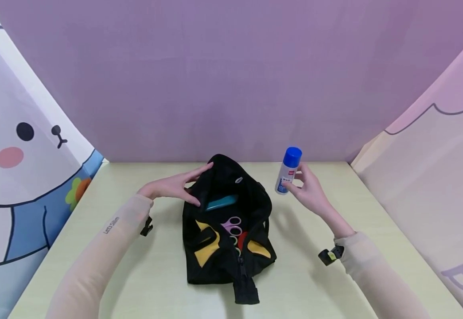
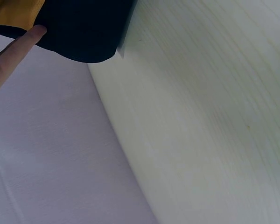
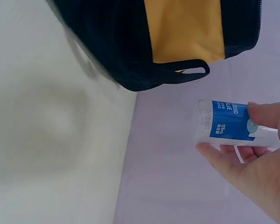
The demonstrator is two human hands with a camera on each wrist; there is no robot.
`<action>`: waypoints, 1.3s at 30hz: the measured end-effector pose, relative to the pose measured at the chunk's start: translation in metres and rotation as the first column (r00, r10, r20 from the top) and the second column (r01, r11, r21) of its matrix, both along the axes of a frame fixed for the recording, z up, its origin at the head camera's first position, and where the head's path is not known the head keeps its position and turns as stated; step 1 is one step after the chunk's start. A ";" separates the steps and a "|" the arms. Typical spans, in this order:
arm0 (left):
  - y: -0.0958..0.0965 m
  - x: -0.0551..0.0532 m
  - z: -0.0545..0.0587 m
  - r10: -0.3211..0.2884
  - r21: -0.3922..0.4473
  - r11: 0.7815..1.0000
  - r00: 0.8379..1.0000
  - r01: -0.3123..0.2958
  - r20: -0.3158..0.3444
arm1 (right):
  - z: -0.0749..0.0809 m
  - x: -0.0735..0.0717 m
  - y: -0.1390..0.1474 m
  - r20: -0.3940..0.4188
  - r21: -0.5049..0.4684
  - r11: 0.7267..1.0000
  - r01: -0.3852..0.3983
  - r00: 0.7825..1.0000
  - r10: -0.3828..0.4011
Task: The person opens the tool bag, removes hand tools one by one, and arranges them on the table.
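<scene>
In the head view a black bag (image 1: 251,190) with yellow patches stands open on the table. My left hand (image 1: 171,184) grips the upper left edge of its opening, the thumb lower down and a finger near the top. Inside lie pink-purple scissors (image 1: 233,225), a teal item (image 1: 221,202) and a red item (image 1: 242,239) partly hidden by the fabric. To the right of the bag, my right hand (image 1: 309,190) holds a bottle of liquid glue (image 1: 285,177) with a blue cap, raised and slightly tilted. The right wrist view shows the label on the glue bottle (image 3: 231,121).
A pale wood-grain table (image 1: 147,274) lies beneath the bag. Behind it rises a purple backdrop (image 1: 231,79). Printed cartoon panels flank both sides. The bag's zipper end (image 1: 246,288) hangs toward the front.
</scene>
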State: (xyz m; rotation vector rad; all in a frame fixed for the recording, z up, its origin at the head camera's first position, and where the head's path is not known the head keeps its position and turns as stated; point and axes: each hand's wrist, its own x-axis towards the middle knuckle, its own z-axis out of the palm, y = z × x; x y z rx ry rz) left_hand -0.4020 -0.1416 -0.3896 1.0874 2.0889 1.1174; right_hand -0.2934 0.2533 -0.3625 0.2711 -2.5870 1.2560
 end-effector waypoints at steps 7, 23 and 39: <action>0.001 0.000 0.001 0.002 0.001 1.000 1.000 -0.002 -0.002 | -0.012 -0.001 0.006 0.012 0.005 1.000 0.020 1.000 -0.020; -0.019 0.005 0.000 0.058 -0.028 0.998 0.998 -0.058 -0.006 | -0.034 -0.006 -0.001 0.050 0.007 1.000 0.006 0.999 -0.006; -0.021 0.008 0.001 0.047 -0.011 0.999 0.999 -0.047 -0.004 | -0.055 -0.013 0.003 0.114 0.047 0.999 0.008 0.993 -0.013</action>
